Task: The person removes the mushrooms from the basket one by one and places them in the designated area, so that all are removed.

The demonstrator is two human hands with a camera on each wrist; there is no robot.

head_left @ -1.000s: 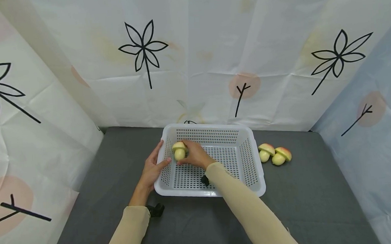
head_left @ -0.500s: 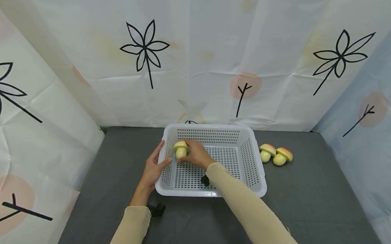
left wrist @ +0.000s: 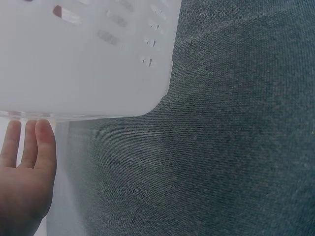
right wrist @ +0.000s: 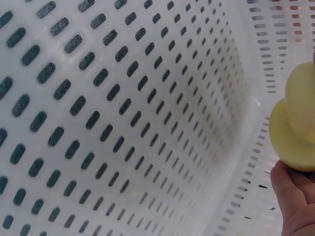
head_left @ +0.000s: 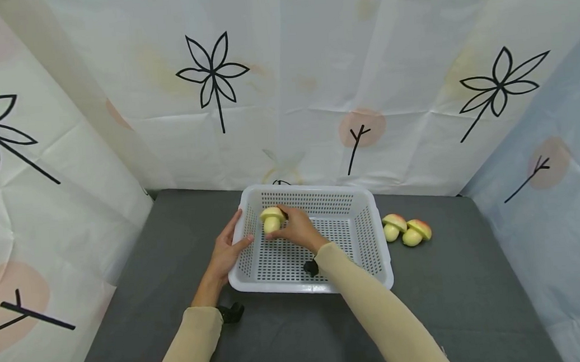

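Observation:
My right hand (head_left: 298, 228) is inside the white plastic basket (head_left: 344, 281), toward its left end, pinching a toy mushroom (head_left: 273, 220) between thumb and fingers. This mushroom has a pale yellow stem and a yellow cap, and stands upright in the head view. In the right wrist view the mushroom (right wrist: 293, 130) shows at the right edge, fingers against its cap. At the basket's left rim, my left hand (head_left: 224, 255) has its thumb over the edge and its fingers along the outside. The left wrist view shows those fingers (left wrist: 45, 142) against the basket wall.
Two more toy mushrooms (head_left: 394, 226) with reddish caps lie side by side just right of the basket. Dark grey cloth (head_left: 454, 293) covers the table. Patterned white curtains (head_left: 283, 80) rise at the back and both sides.
My right hand has shifted slightly to the right within the basket, carrying the mushroom along. The left hand stays at the rim, and the basket and other mushrooms keep their places.

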